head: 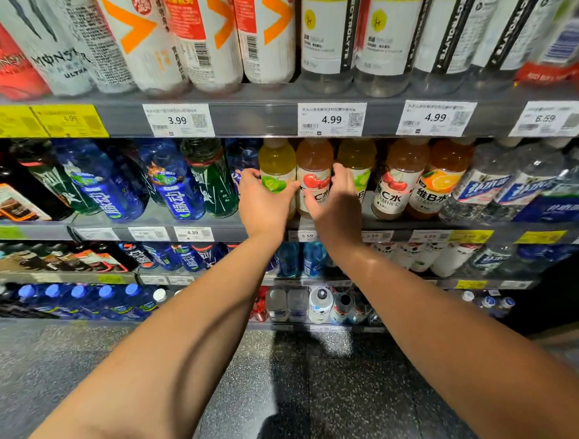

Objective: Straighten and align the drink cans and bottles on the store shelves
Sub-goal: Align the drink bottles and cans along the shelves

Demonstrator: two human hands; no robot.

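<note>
Yellow-green lime bottle (277, 166): gripped by left hand (264, 204) | amber apple bottle (314, 171): gripped by right hand (335, 204) | both upright on shelf (381, 223)

Bare hands: two, left hand (264, 204) and right hand (335, 202).
Clear plastic vitamin-drink bottles with fruit labels (399, 181): five.
White paper price tags on the top shelf edge (332, 119): four.

The light is bright and comes from above. A dark shadow (288, 385) lies on the speckled floor (71, 355) at 6 o'clock. Edges bend and blur, most at 3 o'clock. Arms shine a little.
</note>
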